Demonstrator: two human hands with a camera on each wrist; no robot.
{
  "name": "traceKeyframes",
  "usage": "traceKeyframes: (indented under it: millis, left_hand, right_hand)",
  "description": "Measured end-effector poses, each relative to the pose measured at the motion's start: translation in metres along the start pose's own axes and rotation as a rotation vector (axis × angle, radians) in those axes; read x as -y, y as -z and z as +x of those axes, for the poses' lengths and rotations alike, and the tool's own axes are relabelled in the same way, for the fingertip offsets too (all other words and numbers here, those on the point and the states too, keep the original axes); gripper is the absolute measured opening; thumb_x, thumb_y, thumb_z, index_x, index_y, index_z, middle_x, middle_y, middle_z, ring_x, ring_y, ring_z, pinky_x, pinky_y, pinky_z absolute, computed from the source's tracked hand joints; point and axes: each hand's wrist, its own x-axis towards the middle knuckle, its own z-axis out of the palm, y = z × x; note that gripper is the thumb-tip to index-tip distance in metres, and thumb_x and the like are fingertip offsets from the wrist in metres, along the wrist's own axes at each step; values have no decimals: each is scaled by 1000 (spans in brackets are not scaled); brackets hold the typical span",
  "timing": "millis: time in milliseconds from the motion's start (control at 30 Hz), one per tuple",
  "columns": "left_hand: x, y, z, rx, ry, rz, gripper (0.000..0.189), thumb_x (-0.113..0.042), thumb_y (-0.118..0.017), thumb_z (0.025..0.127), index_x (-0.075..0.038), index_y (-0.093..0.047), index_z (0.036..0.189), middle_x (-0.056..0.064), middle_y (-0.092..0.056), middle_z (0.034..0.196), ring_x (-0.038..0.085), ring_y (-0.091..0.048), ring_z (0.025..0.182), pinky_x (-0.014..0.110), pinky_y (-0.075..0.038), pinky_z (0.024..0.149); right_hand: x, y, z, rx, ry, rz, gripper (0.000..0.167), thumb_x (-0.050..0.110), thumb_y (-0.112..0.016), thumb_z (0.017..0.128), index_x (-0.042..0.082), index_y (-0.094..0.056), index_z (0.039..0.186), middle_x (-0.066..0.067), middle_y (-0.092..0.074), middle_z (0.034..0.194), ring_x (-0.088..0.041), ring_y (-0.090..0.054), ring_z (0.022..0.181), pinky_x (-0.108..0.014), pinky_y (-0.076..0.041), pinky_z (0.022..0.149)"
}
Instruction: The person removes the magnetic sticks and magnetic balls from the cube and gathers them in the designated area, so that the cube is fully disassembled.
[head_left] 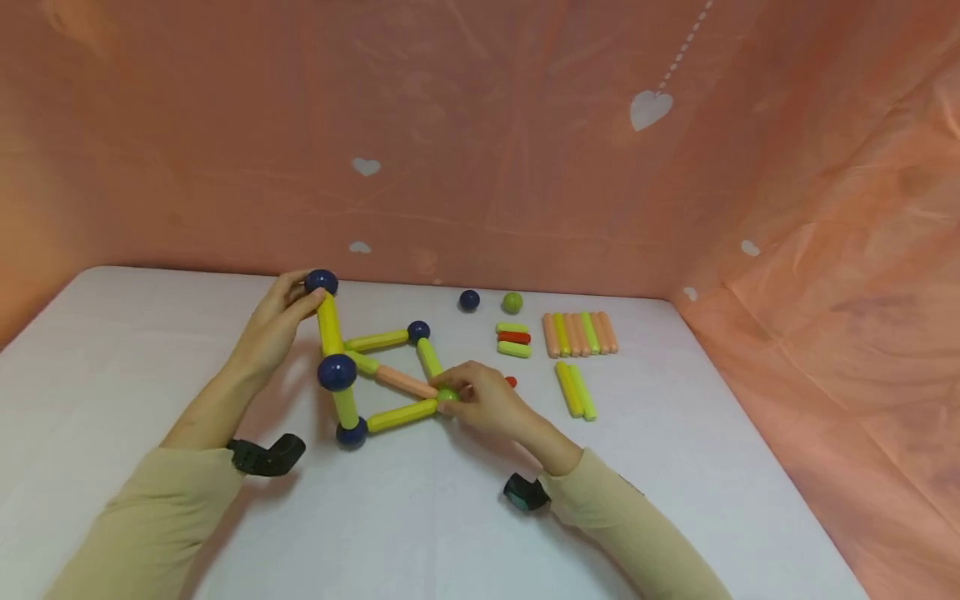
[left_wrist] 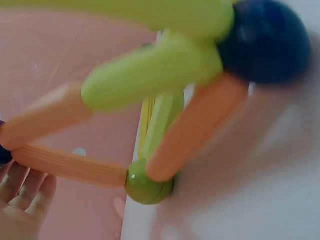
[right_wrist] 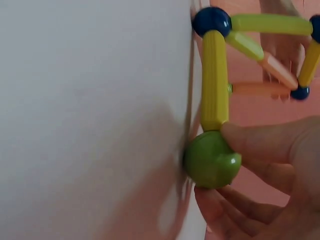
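A frame of yellow, lime and orange rods [head_left: 405,381] joined by balls stands on the white table. My left hand [head_left: 273,329] grips the dark blue ball [head_left: 321,282] at its raised far left corner. Nearer me, a second raised blue ball [head_left: 337,372] sits above a lower blue ball [head_left: 352,433], with a lime rod [head_left: 346,407] between them. My right hand [head_left: 487,398] pinches the green ball [right_wrist: 212,160] at the frame's right corner, thumb on one side and fingers on the other. A yellow rod [right_wrist: 215,82] runs from that ball to a blue one.
Behind the frame lie a loose blue ball [head_left: 469,301] and a green ball [head_left: 512,302]. Short rods [head_left: 513,337], a row of longer rods [head_left: 573,335] and a yellow-lime pair [head_left: 576,390] lie to the right. An orange curtain [head_left: 480,150] hangs behind the table.
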Motion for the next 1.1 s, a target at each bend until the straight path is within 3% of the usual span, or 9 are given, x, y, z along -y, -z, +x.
traceKeyframes:
  millis: [133,367,567,867,1100]
  left_hand:
    - [3,9,-9,-24,-33,40,49,-33,-42,103,2,-39,138,-15,-52,110,-2,-48,101,11,-39,87]
    - [1,22,-30,0,25,167,39,-35,-54,98,-8,-51,126,-14,-53,107,1,-50,98,19,-41,85]
    - [-2,21,-44,35,-8,190,29,-28,-61,94,-11,-54,117,-21,-59,101,1,-55,93,11,-43,77]
    - [-9,9,-63,107,-13,202,30,-24,-63,93,-8,-54,116,-3,-58,106,8,-56,96,20,-43,79]
    - [-14,1,-71,96,-16,209,29,-26,-65,92,-8,-55,113,2,-58,106,11,-57,95,23,-44,80]
  right_hand:
    - [-2,5,12,-23,-9,-39,31,8,-69,87,6,-66,118,-12,-66,109,-23,-59,95,-34,-51,84]
    - [-10,12,37,-85,-66,-80,30,8,-70,86,3,-66,115,-14,-67,106,-24,-62,95,-35,-52,85]
    - [-18,18,58,-51,-136,-25,31,13,-68,88,9,-65,119,-12,-68,111,-24,-63,102,-38,-51,91]
    - [-22,20,80,30,-128,35,35,12,-65,90,13,-64,125,-10,-64,123,-24,-61,111,-34,-51,94]
    - [-25,19,87,71,-140,102,37,13,-63,92,16,-62,129,-9,-61,129,-25,-57,118,-39,-49,97]
